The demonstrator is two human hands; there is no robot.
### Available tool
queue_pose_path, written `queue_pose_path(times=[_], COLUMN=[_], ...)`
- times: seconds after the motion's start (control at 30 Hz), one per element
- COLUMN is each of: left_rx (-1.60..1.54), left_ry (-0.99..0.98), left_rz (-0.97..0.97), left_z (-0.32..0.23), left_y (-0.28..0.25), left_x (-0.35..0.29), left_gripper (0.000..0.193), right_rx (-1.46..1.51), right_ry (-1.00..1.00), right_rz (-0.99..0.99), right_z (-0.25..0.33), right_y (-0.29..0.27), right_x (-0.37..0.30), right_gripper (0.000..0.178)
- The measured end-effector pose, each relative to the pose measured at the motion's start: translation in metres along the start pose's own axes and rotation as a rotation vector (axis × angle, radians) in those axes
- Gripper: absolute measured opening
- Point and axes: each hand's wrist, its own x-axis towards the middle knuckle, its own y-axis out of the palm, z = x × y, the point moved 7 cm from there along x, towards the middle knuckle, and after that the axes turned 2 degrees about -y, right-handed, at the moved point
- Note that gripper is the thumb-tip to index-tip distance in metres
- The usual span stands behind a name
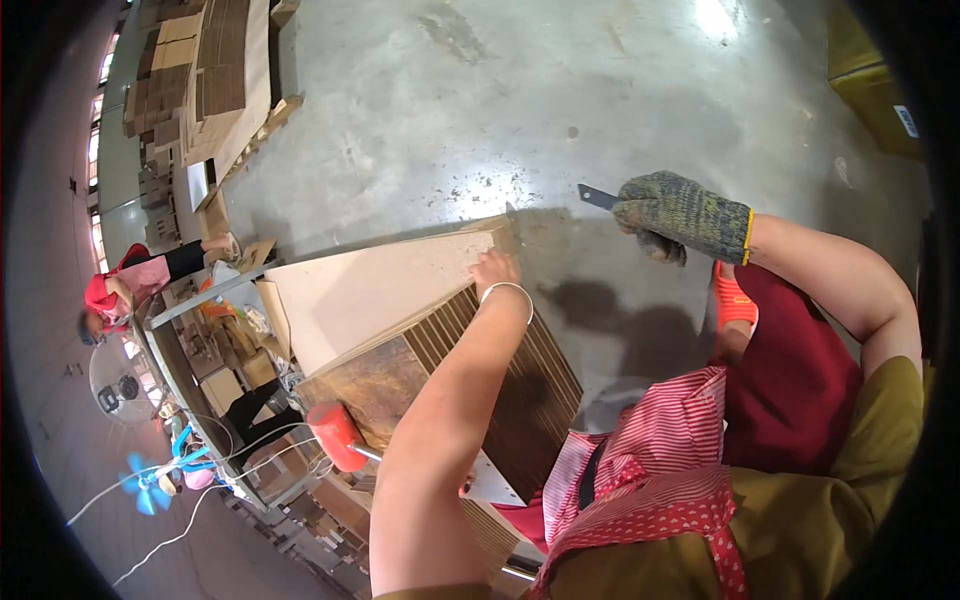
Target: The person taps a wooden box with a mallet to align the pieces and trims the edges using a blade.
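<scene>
My left hand (pixel 495 269) is bare, with a white bangle at the wrist. Its bent fingers grip the end edge of a pale board (pixel 370 285). Beside that board, near my forearm, stands a stack of brown-edged boards (pixel 530 395) with a brown-stained top face. My right hand (pixel 685 215) wears a dark knitted glove with a yellow cuff. Closed around a dark flat blade (pixel 596 196) with a slanted tip, it is held out over the floor, apart from the boards. The handle end of the blade is hidden in the glove.
A red cylindrical head on a metal rod (pixel 338 437), mallet-like, lies left of my forearm. Beyond are a metal-framed bench (pixel 210 290), a clear fan (pixel 117 380), a blue fan (pixel 147 483) with cables and another person (pixel 140 285). Stacked boards (pixel 215 75) stand far left; an olive-coloured box (pixel 875 85), far right.
</scene>
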Motion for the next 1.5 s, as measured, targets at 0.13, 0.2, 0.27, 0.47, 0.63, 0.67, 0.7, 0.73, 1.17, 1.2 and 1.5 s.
queue_pose_path(times=[0.13, 0.2, 0.27, 0.47, 0.63, 0.67, 0.7, 0.73, 1.17, 1.2, 1.5], left_rx=[0.088, -0.048, -0.199, -0.294, -0.391, -0.479, -0.567, -0.571, -1.181, -1.206, -1.547], left_ry=[0.206, 0.184, 0.163, 0.173, 0.102, 0.1, 0.093, 0.091, 0.007, 0.0, -0.683], left_rz=[0.042, 0.095, 0.103, 0.055, -0.035, -0.153, -0.271, -0.272, -0.403, -0.54, -1.485], left_z=[0.002, 0.032, 0.058, 0.112, 0.14, 0.144, 0.149, 0.148, 0.159, 0.162, 0.223], left_y=[-0.023, -0.033, -0.048, -0.065, -0.068, -0.07, -0.073, -0.069, -0.041, -0.045, 0.107], left_x=[-0.038, -0.058, -0.084, -0.139, -0.152, -0.155, -0.159, -0.157, -0.159, -0.165, -0.338], left_gripper=[0.082, 0.076, 0.063, 0.038, 0.026, 0.025, 0.027, 0.027, 0.018, 0.015, 0.005], right_rx=[-0.028, 0.005, -0.004, 0.001, 0.009, 0.016, 0.022, 0.017, -0.095, -0.095, -0.241], right_ry=[0.031, -0.009, 0.003, 0.011, 0.025, 0.027, 0.027, 0.026, 0.085, 0.065, 0.0], right_rz=[-0.02, 0.002, 0.003, -0.002, 0.003, 0.008, 0.015, 0.016, 0.062, 0.068, -0.013], right_z=[-0.008, -0.009, -0.013, -0.011, -0.021, -0.022, -0.021, -0.022, -0.017, -0.011, 0.005], right_y=[-0.006, -0.002, -0.002, 0.0, 0.003, 0.004, 0.006, 0.005, 0.026, 0.032, 0.056], right_x=[-0.004, -0.003, -0.002, -0.005, -0.004, -0.005, -0.007, -0.007, 0.005, 0.006, 0.019], right_gripper=[0.026, 0.025, 0.025, 0.023, 0.024, 0.025, 0.025, 0.025, 0.026, 0.027, 0.023])
